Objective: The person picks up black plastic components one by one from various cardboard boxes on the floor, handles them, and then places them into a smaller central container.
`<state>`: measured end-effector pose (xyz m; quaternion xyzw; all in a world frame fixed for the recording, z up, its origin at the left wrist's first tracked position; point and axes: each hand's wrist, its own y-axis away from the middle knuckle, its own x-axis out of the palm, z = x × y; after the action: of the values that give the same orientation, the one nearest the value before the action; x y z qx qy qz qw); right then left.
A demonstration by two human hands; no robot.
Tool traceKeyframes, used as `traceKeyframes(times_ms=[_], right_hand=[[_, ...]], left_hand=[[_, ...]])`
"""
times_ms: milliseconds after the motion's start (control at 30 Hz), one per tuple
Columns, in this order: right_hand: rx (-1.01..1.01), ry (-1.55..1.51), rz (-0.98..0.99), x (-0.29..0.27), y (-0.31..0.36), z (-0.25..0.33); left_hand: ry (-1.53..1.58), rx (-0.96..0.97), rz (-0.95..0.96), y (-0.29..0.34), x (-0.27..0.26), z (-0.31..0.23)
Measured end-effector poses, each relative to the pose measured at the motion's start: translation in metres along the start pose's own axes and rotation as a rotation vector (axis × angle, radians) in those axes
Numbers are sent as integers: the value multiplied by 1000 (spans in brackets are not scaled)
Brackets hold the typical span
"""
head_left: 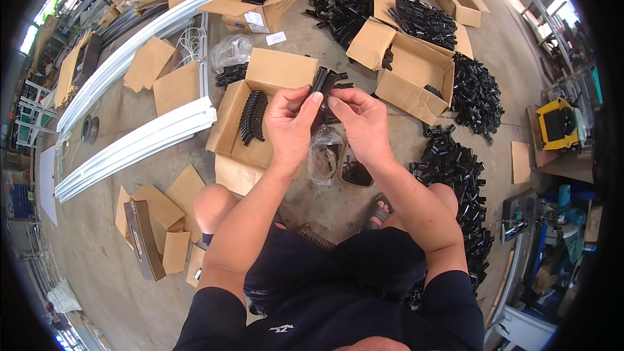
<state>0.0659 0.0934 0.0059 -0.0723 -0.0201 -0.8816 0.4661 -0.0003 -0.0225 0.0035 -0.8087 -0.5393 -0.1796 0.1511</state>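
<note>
"What was the left hand [292, 125] doing?"

"It was pinching some black tubular parts [322, 80] between its thumb and fingers."

"And the right hand [361, 123]?"

"Closed on the same parts from the other side, its thumb tip close to the left one. The fingers hid some of the bundle, so I couldn't tell how many parts there were."

"Where were they?"

"Raised in front of the person, above the concrete floor [120, 221], just right of an open cardboard box [227, 120]."

"Was anything in that box?"

"Yes, a curved row of black pieces [252, 119], set closely side by side."

"What showed just below the hands?"

"A crumpled clear plastic bag [323, 161]."

"And farther out?"

"Past the right forearm, a long heap of loose black pieces [448, 164] covered the floor. A second open box [408, 97] stood near more heaps beyond it, and long white rails [133, 148] lay off to the left."
</note>
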Motion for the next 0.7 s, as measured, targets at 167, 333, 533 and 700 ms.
traceKeyframes(times_ms=[167, 333, 533, 700], right_hand=[[-390, 488, -48, -4, -3, 6], [-198, 331, 102, -13, -7, 16], [-65, 247, 133, -17, -8, 19], [-205, 310, 139, -18, -8, 22]], left_hand=[[-38, 29, 20, 0, -3, 1], [0, 28, 8, 0, -2, 0], [-4, 36, 43, 1, -3, 1], [4, 42, 31, 1, -1, -1]])
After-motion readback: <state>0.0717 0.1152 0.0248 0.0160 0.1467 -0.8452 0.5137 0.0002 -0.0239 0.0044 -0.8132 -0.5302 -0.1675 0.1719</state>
